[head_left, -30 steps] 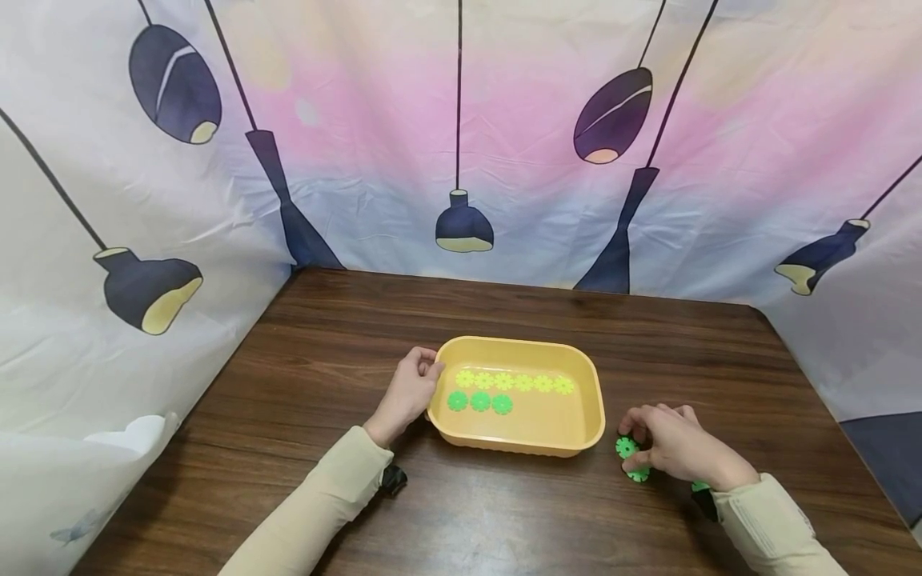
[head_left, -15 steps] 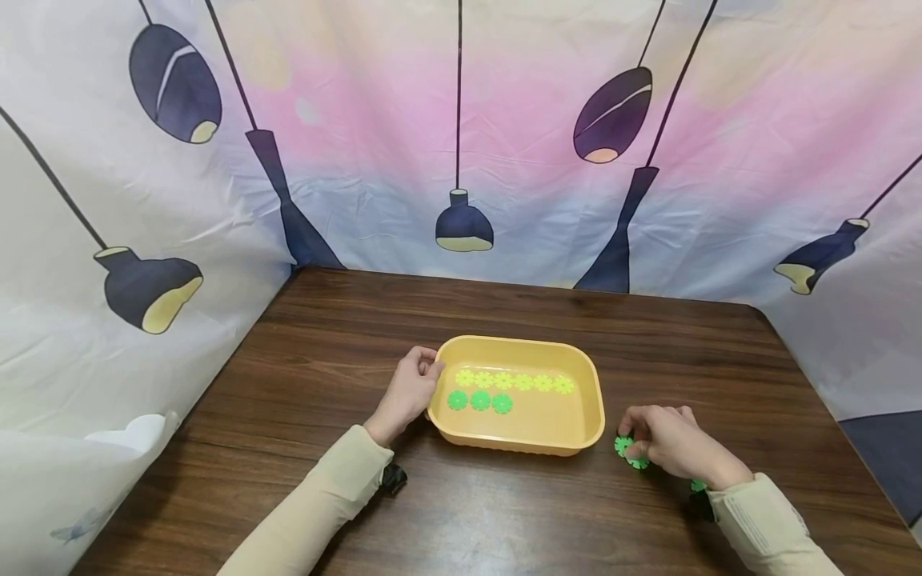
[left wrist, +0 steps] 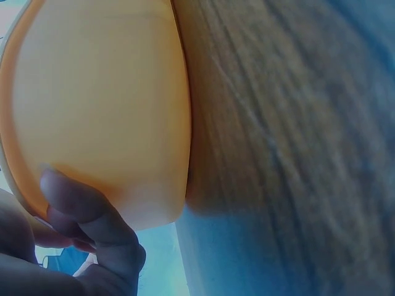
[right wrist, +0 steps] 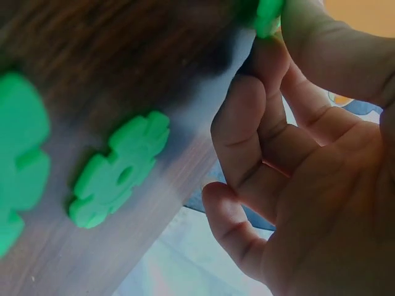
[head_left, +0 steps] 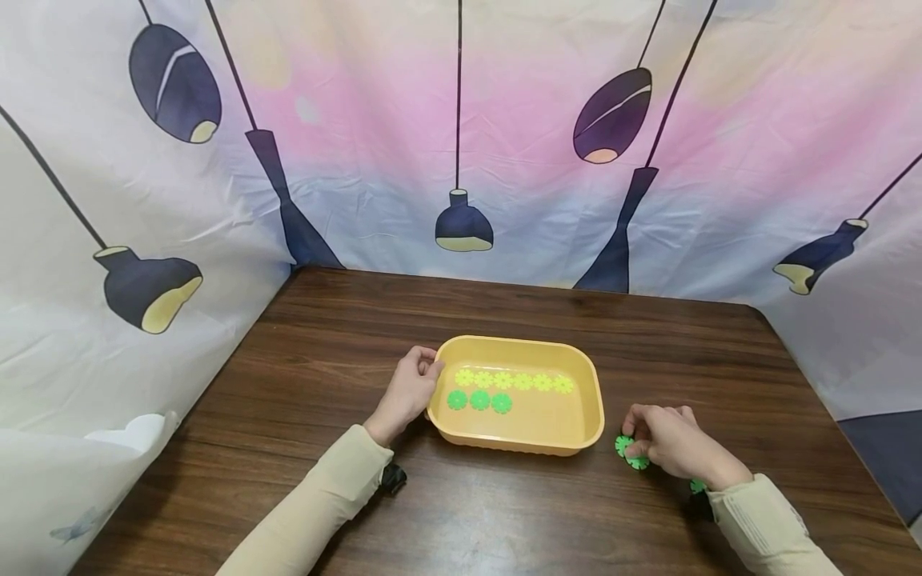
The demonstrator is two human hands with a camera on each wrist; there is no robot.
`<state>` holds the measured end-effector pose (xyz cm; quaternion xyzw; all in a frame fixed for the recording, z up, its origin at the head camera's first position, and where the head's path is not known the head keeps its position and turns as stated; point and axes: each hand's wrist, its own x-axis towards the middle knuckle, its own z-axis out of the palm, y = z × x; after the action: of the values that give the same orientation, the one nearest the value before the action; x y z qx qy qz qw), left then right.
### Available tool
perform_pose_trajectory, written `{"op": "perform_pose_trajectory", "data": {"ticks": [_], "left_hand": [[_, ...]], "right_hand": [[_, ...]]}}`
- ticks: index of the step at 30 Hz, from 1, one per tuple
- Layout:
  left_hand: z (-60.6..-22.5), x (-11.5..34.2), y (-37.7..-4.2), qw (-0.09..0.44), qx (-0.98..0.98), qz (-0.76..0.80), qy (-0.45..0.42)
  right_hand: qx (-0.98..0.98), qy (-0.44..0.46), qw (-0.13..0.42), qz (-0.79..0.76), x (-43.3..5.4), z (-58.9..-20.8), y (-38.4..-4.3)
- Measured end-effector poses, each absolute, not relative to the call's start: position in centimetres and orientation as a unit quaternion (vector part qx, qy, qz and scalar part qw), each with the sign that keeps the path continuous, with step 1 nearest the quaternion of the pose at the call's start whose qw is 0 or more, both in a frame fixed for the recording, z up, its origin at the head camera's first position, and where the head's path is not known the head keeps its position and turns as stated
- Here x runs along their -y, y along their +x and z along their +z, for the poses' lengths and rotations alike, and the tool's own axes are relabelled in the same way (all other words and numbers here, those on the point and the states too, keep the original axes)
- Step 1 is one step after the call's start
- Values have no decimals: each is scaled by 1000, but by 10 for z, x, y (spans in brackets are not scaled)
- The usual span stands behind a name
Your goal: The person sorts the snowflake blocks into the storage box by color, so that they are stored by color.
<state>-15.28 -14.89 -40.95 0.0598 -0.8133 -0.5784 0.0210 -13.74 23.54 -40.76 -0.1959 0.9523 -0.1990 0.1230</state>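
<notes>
In the head view, my left hand (head_left: 409,392) grips the left end of a yellow plastic basin (head_left: 519,436) on the table. The left wrist view shows its thumb (left wrist: 71,197) against the basin's outer wall. A row of yellow snowflake discs (head_left: 503,381) lies inside, with three green snowflake discs (head_left: 479,400) in front. Right of the basin, my right hand (head_left: 680,444) is low over the table, fingers curled. Its thumb and fingertips pinch a green snowflake disc (right wrist: 268,15), mostly out of the right wrist view. Two green discs show at those fingertips in the head view.
Another green disc (head_left: 697,486) lies by the right wrist; the right wrist view shows a flat green disc (right wrist: 123,172) and part of another (right wrist: 18,160). The dark wooden table (head_left: 346,320) meets a printed cloth (head_left: 382,160) behind.
My right hand has shifted slightly away from me, and the green discs at its fingertips have moved a little. My left hand stays on the basin.
</notes>
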Motion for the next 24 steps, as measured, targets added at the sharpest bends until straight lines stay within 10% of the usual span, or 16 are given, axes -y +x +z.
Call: {"op": "perform_pose_trajectory", "data": {"ticks": [24], "left_hand": [[-409,148,-151,12,809,-584,64]], "right_hand": [[-940,-221,142,-217,-241,-404,-136]]}}
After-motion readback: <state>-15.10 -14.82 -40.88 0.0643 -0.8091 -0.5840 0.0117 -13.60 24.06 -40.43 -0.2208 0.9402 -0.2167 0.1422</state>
